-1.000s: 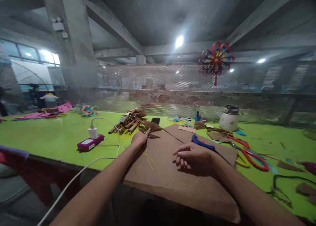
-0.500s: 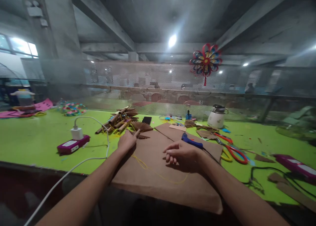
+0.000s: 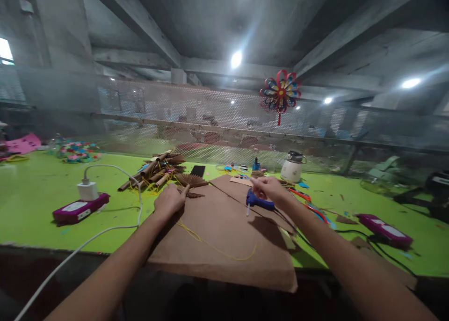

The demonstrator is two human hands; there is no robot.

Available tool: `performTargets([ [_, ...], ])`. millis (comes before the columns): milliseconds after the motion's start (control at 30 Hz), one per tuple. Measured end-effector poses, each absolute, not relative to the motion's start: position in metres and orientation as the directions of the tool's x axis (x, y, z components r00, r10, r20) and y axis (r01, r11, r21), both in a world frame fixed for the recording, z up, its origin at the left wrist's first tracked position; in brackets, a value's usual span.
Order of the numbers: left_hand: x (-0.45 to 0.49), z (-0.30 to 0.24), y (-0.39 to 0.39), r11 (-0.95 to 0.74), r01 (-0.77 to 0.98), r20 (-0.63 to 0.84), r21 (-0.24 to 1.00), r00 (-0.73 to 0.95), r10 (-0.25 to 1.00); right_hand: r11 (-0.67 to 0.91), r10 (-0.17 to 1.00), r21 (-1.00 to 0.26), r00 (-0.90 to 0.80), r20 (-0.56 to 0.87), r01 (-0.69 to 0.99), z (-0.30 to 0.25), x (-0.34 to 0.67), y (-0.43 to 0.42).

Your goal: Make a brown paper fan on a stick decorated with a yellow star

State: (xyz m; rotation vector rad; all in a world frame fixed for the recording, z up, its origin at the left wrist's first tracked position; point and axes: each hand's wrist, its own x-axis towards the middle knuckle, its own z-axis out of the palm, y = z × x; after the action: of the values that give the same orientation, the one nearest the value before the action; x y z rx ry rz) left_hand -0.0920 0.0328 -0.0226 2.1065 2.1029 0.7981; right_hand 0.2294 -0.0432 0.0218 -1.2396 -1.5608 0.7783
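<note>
So the right hand (image 3: pixel 268 189) had just come up off the middle of the brown sheet (image 3: pixel 217 227) and hung right by the blue glue gun (image 3: pixel 259 201) — seemed like the action had moved from bare sheet to the gun. Its fingers were bent, forearm angled in from the lower right, but I couldn't tell if they'd actually gripped the gun. Left hand (image 3: pixel 170 200) hadn't budged: arm stretched forward, index finger out at the near end of the paper fan (image 3: pixel 195 180), by the sheet's far left edge — pinched or just touching, couldn't tell.
</note>
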Motion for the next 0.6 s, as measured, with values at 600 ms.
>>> performTargets([
  [600, -0.005, -0.006, 0.006, -0.615, 0.613, 0.262, 0.496, 0.569, 0.779, -0.206, 0.865, -0.722, 0.468, 0.181, 0.661, -0.007, 0.438, -0.067],
])
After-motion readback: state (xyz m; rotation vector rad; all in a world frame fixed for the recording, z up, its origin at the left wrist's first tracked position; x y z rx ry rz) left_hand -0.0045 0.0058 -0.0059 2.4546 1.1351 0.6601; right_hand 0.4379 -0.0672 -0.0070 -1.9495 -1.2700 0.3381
